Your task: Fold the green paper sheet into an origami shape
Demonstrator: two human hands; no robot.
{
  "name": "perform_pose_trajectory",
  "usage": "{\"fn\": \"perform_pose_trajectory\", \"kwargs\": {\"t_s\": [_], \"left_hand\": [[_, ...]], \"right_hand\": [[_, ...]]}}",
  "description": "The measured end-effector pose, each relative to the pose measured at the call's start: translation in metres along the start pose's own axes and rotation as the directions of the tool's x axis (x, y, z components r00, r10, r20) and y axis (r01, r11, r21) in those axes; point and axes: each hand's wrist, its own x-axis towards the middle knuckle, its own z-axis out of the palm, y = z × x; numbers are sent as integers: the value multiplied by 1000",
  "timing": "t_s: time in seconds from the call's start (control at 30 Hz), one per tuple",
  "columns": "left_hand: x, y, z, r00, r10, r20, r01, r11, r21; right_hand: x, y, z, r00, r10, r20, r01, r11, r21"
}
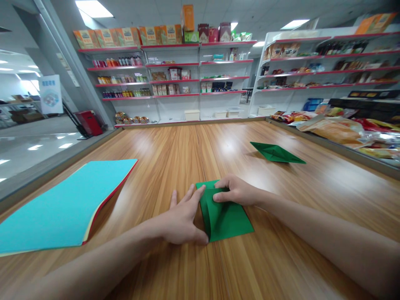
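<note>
Head view: right hand (236, 191) pinches green paper (233, 223); splayed left hand (183, 220) touches it.

Bare left hand (184, 221) and right hand (237, 191), slim bare forearms (315, 229); fingernails (203, 188) appear short, though blurred.

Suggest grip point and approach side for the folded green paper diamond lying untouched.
Probably pinch the left tip of the folded green paper diamond from the left: it's narrow, pointed and appears raised, with a shadow on the wood-grain tabletop beneath.

Shop-like setting, red-edged shelves (171, 64) of packaged goods (125, 61), orange boxes (128, 37) on top
</note>
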Motion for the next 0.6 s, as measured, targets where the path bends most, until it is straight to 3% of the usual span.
{"fn": "perform_pose_trajectory", "kwargs": {"t_s": [0.2,0.43,0.6], "left_hand": [[0,1,-1,1000,0,7,0,999,-32],[-2,3,-5,999,43,20,-42,998,-46],[0,3,-2,999,50,-3,-50,997,-56]], "right_hand": [[4,-6,6,996,48,-70,-51,998,-37],[2,-16,5,989,137,-52,-143,982,-123],[1,-8,9,990,43,-134,-59,990,-125]]}}
